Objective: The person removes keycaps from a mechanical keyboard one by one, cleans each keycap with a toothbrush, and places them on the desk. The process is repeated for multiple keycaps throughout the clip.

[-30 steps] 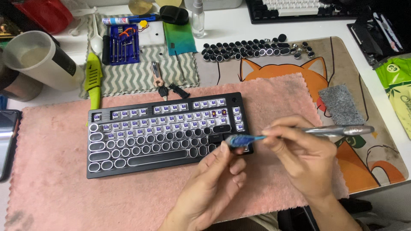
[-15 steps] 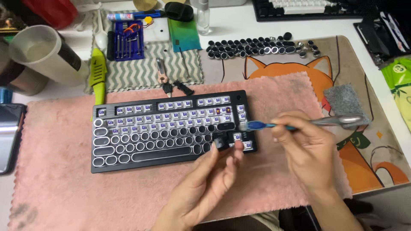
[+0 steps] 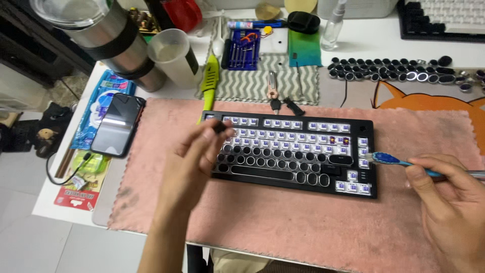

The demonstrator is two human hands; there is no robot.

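A black keyboard (image 3: 298,151) with bare white switches in its upper rows and round black keycaps lower down lies on a pink towel (image 3: 283,217). My left hand (image 3: 194,162) is raised over the keyboard's left end and pinches a small black keycap (image 3: 219,127) between thumb and fingers. My right hand (image 3: 449,207) at the right edge grips a blue toothbrush (image 3: 399,162), whose bristle head rests at the keyboard's right side by the white switches.
Loose black keycaps (image 3: 394,71) lie in rows at the back right. A phone (image 3: 117,124) sits left of the towel, cups (image 3: 172,55) behind it. A green knife (image 3: 209,81), a blue tool kit (image 3: 245,48) and a spray bottle (image 3: 333,25) stand at the back.
My left hand has moved from the keyboard's lower right to its left end, with a keycap now in its fingers. The view has swung left. The toothbrush stays by the keyboard's right side.
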